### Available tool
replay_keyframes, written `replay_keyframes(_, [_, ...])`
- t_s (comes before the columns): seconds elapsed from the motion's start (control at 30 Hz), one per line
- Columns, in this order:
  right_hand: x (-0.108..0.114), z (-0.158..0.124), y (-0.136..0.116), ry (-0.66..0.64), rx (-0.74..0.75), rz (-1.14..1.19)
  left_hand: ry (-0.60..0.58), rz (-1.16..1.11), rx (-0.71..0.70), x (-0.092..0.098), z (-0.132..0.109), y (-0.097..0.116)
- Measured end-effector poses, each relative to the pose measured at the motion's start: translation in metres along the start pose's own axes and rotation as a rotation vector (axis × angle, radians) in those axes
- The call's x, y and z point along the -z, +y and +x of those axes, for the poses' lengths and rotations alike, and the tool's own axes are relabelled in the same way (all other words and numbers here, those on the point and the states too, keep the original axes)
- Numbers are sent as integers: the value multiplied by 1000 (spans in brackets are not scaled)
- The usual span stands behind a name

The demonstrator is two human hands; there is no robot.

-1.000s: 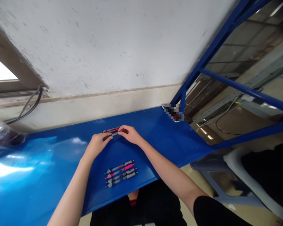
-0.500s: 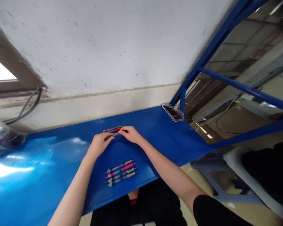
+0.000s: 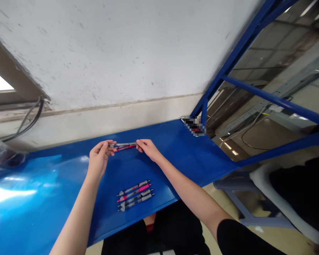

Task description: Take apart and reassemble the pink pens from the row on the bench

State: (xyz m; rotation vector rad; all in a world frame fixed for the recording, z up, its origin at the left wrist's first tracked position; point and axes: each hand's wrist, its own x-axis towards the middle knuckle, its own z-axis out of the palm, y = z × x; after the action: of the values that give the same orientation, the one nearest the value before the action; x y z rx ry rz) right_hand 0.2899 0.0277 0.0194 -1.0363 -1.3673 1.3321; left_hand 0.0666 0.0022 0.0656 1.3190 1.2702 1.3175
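In the head view, my right hand (image 3: 147,148) pinches the grey right end of a clear-barrelled pen (image 3: 123,145) above the far part of the blue table. My left hand (image 3: 99,156) has its thumb and fingers at that pen's left end, the other fingers loosely curled. Just beside and partly behind this pen shows a red pen (image 3: 127,147), close to both hands. Nearer to my body lie several pens side by side in a slanting row, among them a pink pen (image 3: 136,192) and a grey pen (image 3: 137,202).
The blue table (image 3: 175,148) runs along a white wall (image 3: 149,63). A clear plastic bag (image 3: 7,156) is at the left. A blurred-out object (image 3: 194,126) lies in the far right corner by a blue metal frame (image 3: 223,78). A grey stool (image 3: 250,202) stands at the right.
My left hand has moved left and up, its fingers loosening. My right hand has risen slightly. The pen pieces that were between my hands now appear as one long pen stretched between them.
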Motion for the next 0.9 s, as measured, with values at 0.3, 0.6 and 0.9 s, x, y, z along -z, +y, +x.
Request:
replay_keyframes(0.3, [-21,-10,2,-161,-55,73,-268,-838,353,-20,-10,8])
replay_keyframes(0.6, [-23,-7,7,-113,-23,80,-236,-1031,312,-25,-16,7])
replay_keyframes(0.9, [-24,-8,3,-134,-16,67,-183,-1064,301,-21,-15,4])
